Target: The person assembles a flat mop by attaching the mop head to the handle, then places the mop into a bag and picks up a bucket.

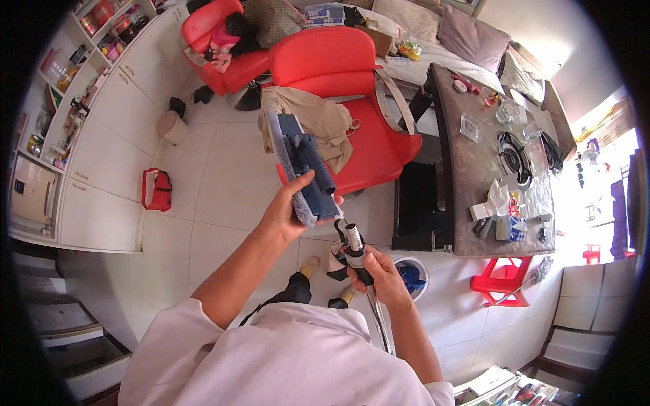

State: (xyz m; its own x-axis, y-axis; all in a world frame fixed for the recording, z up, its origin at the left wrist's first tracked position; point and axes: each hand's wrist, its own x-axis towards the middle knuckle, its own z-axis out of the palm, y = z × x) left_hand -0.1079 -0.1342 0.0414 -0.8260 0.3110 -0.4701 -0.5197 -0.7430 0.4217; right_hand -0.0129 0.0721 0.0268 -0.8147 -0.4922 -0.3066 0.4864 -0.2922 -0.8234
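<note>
My left hand (284, 211) grips the lower end of a window-cleaner head (300, 164). It has a dark blue body, a tube-shaped socket and a fuzzy grey pad along its left side. Lower and to the right, my right hand (384, 274) is closed around the black collar of a metal pole (376, 312). The pole's bare silver tip points up toward the cleaner head, with a gap between the two. A dark strap loop hangs beside the tip.
Ahead stands a red salon chair (325, 64) with a beige cloth (318, 125) over it. To the right is a cluttered table (467, 210). A red stool (504, 284), a white bin (425, 274), a red bag (157, 191) and white cabinets (112, 162) surround the tiled floor.
</note>
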